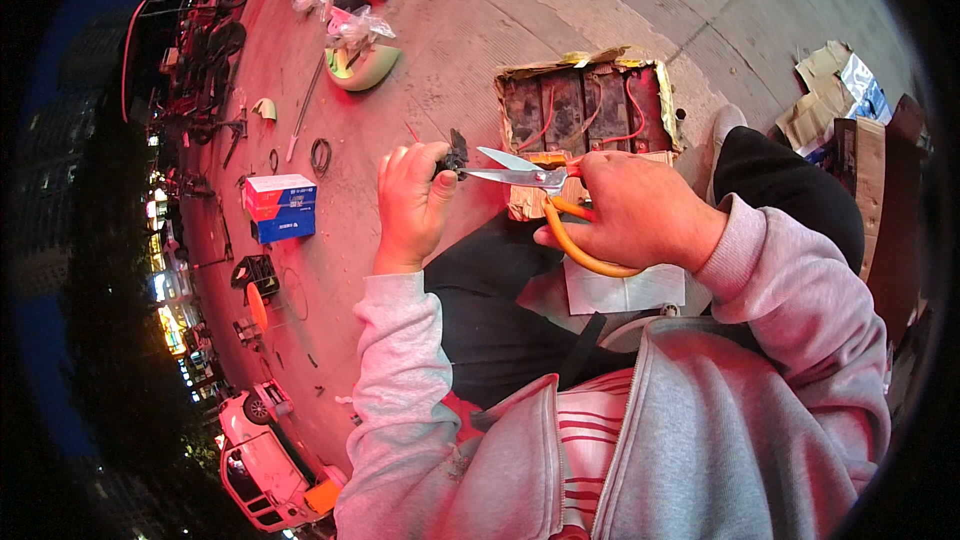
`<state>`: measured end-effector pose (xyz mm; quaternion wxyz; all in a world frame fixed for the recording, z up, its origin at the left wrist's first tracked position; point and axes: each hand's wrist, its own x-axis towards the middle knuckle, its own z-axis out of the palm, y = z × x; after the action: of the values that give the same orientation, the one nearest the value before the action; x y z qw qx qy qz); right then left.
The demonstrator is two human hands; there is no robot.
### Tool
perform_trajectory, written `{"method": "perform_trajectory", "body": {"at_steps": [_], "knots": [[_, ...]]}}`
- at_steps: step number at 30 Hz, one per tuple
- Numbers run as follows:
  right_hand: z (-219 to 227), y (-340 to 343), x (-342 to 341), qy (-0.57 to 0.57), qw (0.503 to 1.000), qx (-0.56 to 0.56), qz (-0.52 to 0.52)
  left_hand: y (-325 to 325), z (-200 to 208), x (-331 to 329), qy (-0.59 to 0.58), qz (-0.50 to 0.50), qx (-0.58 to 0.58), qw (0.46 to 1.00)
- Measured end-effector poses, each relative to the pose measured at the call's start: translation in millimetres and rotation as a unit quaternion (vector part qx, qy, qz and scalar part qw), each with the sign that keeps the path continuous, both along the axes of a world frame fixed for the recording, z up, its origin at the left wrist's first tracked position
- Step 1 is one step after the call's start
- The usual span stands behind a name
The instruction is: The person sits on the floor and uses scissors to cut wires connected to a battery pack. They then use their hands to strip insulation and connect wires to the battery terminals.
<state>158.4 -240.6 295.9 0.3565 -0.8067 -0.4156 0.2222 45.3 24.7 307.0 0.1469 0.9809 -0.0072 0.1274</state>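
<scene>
Scissors (530, 178) with orange handles are gripped in my right hand (650, 210), their blades spread apart and pointing left. Between the thumb and fingers of my left hand (408, 202) is a small black part (456, 154), perhaps a connector; its exact kind is hard to make out. The blade tips reach up to this black part, the lower one at or against it. Just beyond my right hand stands an open, torn cardboard box (664, 100) holding several dark battery-like blocks (607, 110) joined by red wires (549, 120).
A blue, white and red box (281, 208) sits on the paved ground to the left. Farther off lie a pale yellow-green helmet-like shell (362, 67) and a coil of black cable (320, 155). Torn cardboard (818, 100) lies at right. A white vehicle (265, 465) stands at lower left.
</scene>
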Motion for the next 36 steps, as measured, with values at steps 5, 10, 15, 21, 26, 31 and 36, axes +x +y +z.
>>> {"method": "perform_trajectory", "body": {"at_steps": [5,10,15,21,26,31,36], "knots": [[0,9,6,0.039,0.997,-0.068,-0.005,-3,-2,0,0.01,-0.002,0.027,1.0],[7,15,24,0.208,0.969,-0.109,0.083,1,-7,-1,0.028,0.026,-0.083,0.996],[11,18,25,0.201,0.965,-0.133,0.099,5,-15,-7,0.049,0.053,-0.168,0.983],[3,20,14,0.062,0.992,-0.092,-0.056,11,-18,-13,0.075,0.145,-0.352,0.922],[3,14,15,0.119,0.99,-0.074,0.015,15,-14,-19,0.031,0.104,-0.436,0.893],[0,15,4,0.15,0.983,-0.076,0.068,16,-17,-19,0.033,0.108,-0.395,0.912],[-14,19,2,0.192,0.977,-0.05,0.081,17,-20,-21,0.024,0.111,-0.327,0.938]]}}
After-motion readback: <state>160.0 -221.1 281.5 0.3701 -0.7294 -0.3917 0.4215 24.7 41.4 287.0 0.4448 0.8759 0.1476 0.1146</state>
